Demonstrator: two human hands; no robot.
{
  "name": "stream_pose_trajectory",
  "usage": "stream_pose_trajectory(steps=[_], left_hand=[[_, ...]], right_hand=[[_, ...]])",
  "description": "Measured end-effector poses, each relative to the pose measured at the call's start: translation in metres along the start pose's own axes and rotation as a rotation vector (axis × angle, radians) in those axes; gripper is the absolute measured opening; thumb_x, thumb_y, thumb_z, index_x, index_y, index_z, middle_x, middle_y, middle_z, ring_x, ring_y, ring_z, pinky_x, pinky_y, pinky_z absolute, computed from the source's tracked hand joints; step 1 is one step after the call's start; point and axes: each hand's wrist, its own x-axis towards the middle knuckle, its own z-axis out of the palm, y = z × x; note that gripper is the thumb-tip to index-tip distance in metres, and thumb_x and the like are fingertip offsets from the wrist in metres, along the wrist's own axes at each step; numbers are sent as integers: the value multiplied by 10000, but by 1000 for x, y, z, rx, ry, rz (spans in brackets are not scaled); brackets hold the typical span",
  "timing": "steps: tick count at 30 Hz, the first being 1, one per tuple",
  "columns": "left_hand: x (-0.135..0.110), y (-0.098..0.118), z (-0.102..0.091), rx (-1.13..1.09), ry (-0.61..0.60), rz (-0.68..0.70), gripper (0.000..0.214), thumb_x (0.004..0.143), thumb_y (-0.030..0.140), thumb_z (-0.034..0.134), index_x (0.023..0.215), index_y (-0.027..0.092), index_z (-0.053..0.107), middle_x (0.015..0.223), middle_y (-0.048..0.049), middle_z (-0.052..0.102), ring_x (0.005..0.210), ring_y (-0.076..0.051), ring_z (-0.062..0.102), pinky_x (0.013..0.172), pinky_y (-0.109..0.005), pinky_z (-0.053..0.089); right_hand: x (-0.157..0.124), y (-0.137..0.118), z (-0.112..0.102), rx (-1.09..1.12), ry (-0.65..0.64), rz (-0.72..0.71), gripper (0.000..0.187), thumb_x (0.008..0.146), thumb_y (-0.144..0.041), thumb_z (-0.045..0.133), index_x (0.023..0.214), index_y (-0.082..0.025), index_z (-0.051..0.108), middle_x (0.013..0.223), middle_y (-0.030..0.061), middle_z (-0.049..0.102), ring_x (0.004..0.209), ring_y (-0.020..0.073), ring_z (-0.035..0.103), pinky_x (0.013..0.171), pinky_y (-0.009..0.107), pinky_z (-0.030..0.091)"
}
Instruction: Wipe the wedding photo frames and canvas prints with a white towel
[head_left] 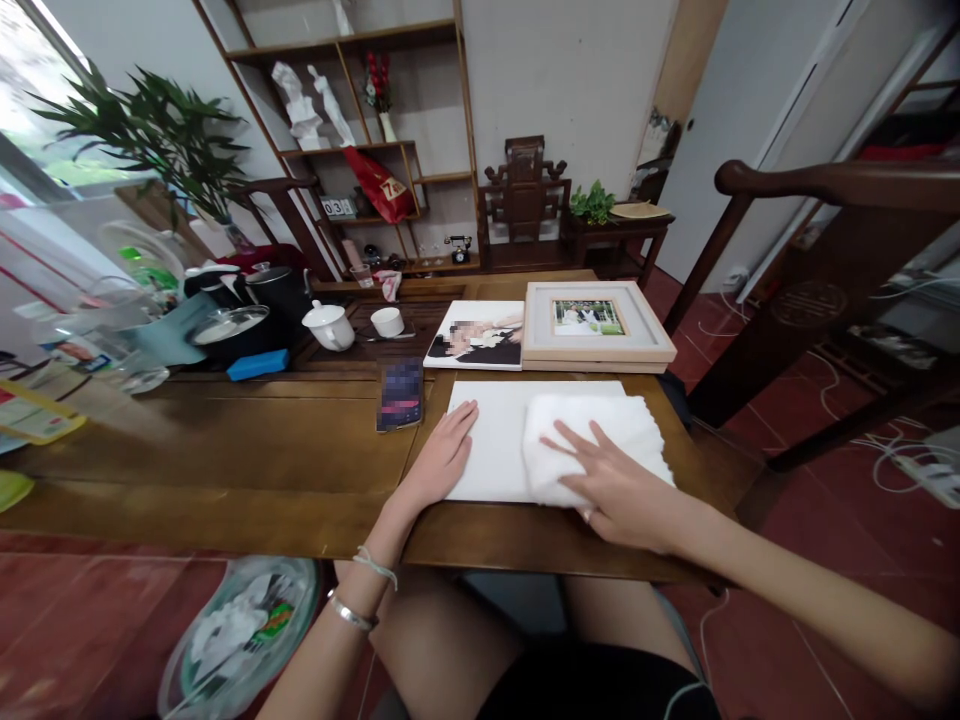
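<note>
A flat white board (491, 445) lies on the wooden table in front of me. My left hand (448, 450) rests on its left edge, fingers stretched out together. Over the board's right part is a folded white cloth (630, 425), its right edge ragged. My right hand (600, 475) lies on this cloth with the fingers spread, pressing it against the board. Just behind the board are a photo panel (480, 335) and a light wooden picture frame (600, 322) holding a picture. A phone (400, 394) lies to the left of the board.
On the table's left stand a white lidded cup (328, 326), a small white cup (388, 321), a blue sponge-like block (258, 365) and a dark pot (232, 335). A waste bin (247, 640) is below the front edge. A wooden chair (810, 300) stands at the right.
</note>
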Motion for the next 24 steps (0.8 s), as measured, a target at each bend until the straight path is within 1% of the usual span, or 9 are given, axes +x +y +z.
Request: stream_pose_trajectory(steps=[3, 5, 7, 9, 12, 14, 17, 21, 24], left_hand=[[0, 1, 0, 5, -2, -9, 483, 955, 251, 298, 1418, 155, 394, 1514, -108, 357, 1423, -222, 285, 1189, -477, 186], [0, 1, 0, 4, -4, -15, 486, 953, 248, 299, 1417, 142, 396, 1514, -116, 354, 1422, -227, 287, 1189, -474, 188], [0, 2, -1, 0, -6, -17, 485, 952, 248, 303, 1418, 152, 397, 1513, -109, 358, 1422, -224, 287, 1189, -470, 192], [0, 3, -2, -4, -7, -18, 483, 953, 249, 304, 1419, 162, 395, 1514, -101, 360, 1422, -223, 286, 1187, -473, 195], [0, 3, -2, -6, -8, -22, 486, 950, 244, 301, 1419, 154, 394, 1515, -104, 357, 1423, -221, 285, 1188, -474, 193], [0, 3, -2, -6, -11, -22, 487, 948, 240, 303, 1418, 148, 395, 1514, -108, 358, 1424, -220, 282, 1189, -473, 190], [1, 2, -1, -7, -3, -14, 481, 951, 242, 308, 1416, 161, 398, 1510, -107, 365, 1423, -223, 283, 1185, -483, 195], [0, 1, 0, -1, 0, -13, 480, 954, 250, 308, 1418, 164, 397, 1511, -103, 364, 1420, -228, 290, 1186, -479, 195], [0, 0, 0, -2, 7, -10, 482, 954, 254, 309, 1419, 163, 397, 1510, -106, 365, 1419, -235, 293, 1184, -483, 202]], right_hand=[[-21, -17, -2, 59, -47, -59, 354, 703, -120, 521, 1007, -152, 700, 1492, 143, 353, 1422, 351, 116, 1102, 648, 130], [-23, -15, -3, 83, -38, -68, 362, 699, -116, 528, 1017, -163, 696, 1485, 131, 372, 1420, 330, 152, 1117, 615, 148], [-14, -4, -5, 77, -11, -36, 387, 703, -109, 531, 1057, -158, 680, 1485, 144, 370, 1417, 311, 181, 1124, 582, 173], [3, 13, -6, 48, 9, 19, 419, 725, -109, 521, 1121, -136, 653, 1474, 177, 377, 1415, 304, 193, 1122, 570, 185], [30, 32, -8, -4, 46, 72, 457, 751, -109, 492, 1191, -115, 618, 1449, 204, 407, 1413, 309, 197, 1106, 587, 194], [40, 34, -7, -36, 62, 71, 465, 740, -109, 492, 1186, -122, 624, 1459, 195, 394, 1414, 329, 181, 1088, 617, 195], [34, 19, -2, -68, 27, 53, 451, 721, -119, 515, 1153, -128, 645, 1490, 187, 341, 1414, 370, 142, 1069, 666, 168], [0, -18, 3, -15, -12, -1, 395, 728, -150, 547, 1103, -147, 671, 1512, 170, 301, 1418, 378, 94, 1088, 663, 124], [-19, -34, 4, 70, -16, -22, 353, 726, -157, 548, 1051, -175, 685, 1514, 138, 313, 1422, 359, 107, 1104, 643, 126]])
